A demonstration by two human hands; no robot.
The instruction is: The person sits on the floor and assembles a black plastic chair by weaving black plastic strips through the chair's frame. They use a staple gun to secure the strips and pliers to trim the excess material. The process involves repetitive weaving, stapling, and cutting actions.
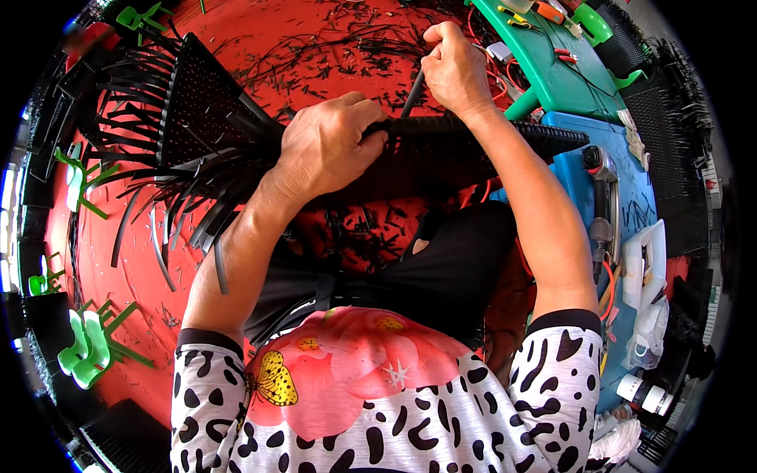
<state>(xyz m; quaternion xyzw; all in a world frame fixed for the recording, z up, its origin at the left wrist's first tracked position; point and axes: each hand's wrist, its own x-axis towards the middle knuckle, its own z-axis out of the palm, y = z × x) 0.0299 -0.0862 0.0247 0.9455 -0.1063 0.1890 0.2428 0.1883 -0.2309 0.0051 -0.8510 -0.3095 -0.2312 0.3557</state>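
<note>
Black woven panel (465, 150), loose strips trailing off its left end, lies across the person's lap over a red floor (134, 276). Left hand (327, 146) closed on the panel's top edge. Right hand (455, 71) closed around one black strip (412, 96), held upright above the panel. Green tabletop (552, 71) stands just right.

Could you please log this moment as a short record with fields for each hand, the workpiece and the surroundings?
left hand: grips the top edge of the black mesh panel
right hand: pinches a black strip above the panel
panel: held on edge over the lap, loose strips trailing left
floor: red, littered with black offcuts
right side: green stool, blue stool
</note>
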